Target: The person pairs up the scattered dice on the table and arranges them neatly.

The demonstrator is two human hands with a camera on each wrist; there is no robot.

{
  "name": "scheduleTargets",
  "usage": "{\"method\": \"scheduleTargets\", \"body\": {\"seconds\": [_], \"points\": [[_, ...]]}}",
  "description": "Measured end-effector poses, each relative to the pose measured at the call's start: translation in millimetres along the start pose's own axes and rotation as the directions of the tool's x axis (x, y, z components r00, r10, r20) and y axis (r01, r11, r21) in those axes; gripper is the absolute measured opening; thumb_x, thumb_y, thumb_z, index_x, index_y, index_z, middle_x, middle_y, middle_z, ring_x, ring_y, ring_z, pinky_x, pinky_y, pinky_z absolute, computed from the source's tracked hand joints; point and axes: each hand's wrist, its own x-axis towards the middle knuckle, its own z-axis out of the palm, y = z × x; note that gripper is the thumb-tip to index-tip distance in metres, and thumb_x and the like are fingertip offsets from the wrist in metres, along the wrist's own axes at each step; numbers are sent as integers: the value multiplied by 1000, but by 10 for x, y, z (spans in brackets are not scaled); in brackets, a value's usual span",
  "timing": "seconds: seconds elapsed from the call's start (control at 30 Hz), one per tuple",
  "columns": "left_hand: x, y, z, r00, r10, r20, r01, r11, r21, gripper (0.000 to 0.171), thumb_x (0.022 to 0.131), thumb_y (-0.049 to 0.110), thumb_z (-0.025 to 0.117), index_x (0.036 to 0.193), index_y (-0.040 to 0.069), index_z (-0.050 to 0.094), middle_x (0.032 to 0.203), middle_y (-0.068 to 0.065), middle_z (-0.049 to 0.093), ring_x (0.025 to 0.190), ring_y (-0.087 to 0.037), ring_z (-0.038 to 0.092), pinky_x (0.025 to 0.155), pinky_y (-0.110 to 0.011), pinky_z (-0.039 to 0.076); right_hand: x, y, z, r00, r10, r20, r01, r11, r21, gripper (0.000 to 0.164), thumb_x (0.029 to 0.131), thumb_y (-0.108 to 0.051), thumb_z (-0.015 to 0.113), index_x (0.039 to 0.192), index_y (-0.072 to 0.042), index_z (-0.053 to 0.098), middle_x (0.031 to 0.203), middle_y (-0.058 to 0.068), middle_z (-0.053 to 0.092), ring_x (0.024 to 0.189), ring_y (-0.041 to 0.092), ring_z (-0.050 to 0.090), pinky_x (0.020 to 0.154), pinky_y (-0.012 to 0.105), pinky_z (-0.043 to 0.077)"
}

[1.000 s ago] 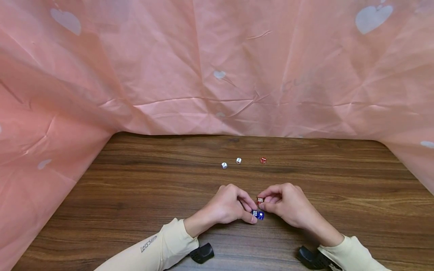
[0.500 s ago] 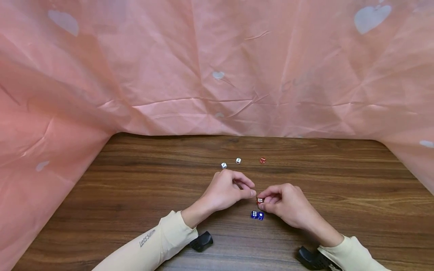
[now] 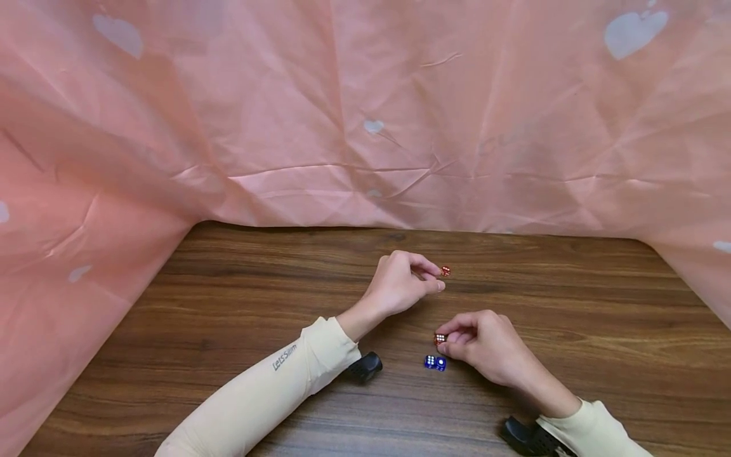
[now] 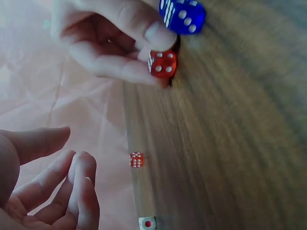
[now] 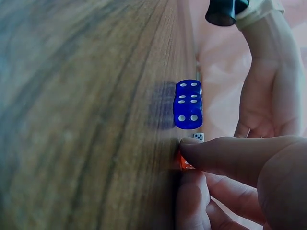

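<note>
Head view shows the person's left hand (image 3: 400, 284) stretched out above the brown wooden table (image 3: 257, 304), its thumb and fingers parted, the tips just beside the far red die (image 3: 446, 271). The right hand (image 3: 484, 347) pinches the near red die (image 3: 440, 339) between thumb and finger. Two blue dice (image 3: 435, 362) stand side by side, touching each other, just beside this hand. The arms wear cream sleeves (image 3: 251, 387), and behind hangs a pink curtain (image 3: 365, 82) with pale hearts.

Left wrist view makes clear the gap between left thumb and fingers; the far red die lies on the table, apart from them. A white die (image 4: 147, 223) with one red spot sits at the lower edge.

Right wrist view presents the right thumb and finger closed upon the near red die, which they mostly hide. Beyond them appears a dark-spotted die (image 5: 198, 137), also white; whether it is the same one, I cannot tell.
</note>
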Motion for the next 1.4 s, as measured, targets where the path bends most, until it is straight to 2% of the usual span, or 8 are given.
{"method": "scheduleTargets", "body": {"seconds": [0.4,0.57,0.77,1.0,1.2,1.4], "points": [[289,58,47,1000,-19,-21,21,998,63,23,85,29,89,104,18,84,86,10,82,81,-1,68,73,-19,49,13,-17,-2,1000,-2,6,2,1000,4,9,84,-18,86,93,-21,83,76,-12,75,70,-1,67,68,20,51],[375,46,65,999,-28,-31,31,992,123,23,84,27,90,104,17,85,88,9,82,85,-3,70,78,-19,50,33,-33,18,1000,1,7,-1,1000,5,9,85,-19,86,92,-21,83,75,-13,75,71,0,67,68,20,51],[452,36,70,998,-38,-47,47,981,189,26,82,28,92,105,18,85,88,9,81,92,-8,70,81,-22,51,48,-46,27,1000,-6,11,6,1000,9,9,85,-18,86,92,-22,83,76,-12,74,71,0,67,68,20,50],[547,17,120,996,-77,-48,87,967,241,29,80,30,95,105,20,85,95,9,82,101,-11,73,93,-28,54,46,-37,16,1000,-12,12,12,1000,6,9,85,-17,85,93,-21,83,76,-12,74,71,-1,67,68,20,51],[628,33,167,997,-62,-44,73,953,293,31,80,31,95,106,19,84,105,7,83,115,-19,73,101,-35,54,17,-28,1,1000,5,2,-5,1000,-11,11,84,-17,85,93,-22,83,76,-13,73,71,0,65,68,20,50],[674,51,204,997,-75,-32,82,944,319,30,79,30,95,105,19,85,104,6,83,120,-23,72,106,-35,53,10,-30,-4,1000,-3,7,3,1000,-3,11,85,-16,85,95,-20,83,77,-12,74,71,0,66,68,20,51]]}}
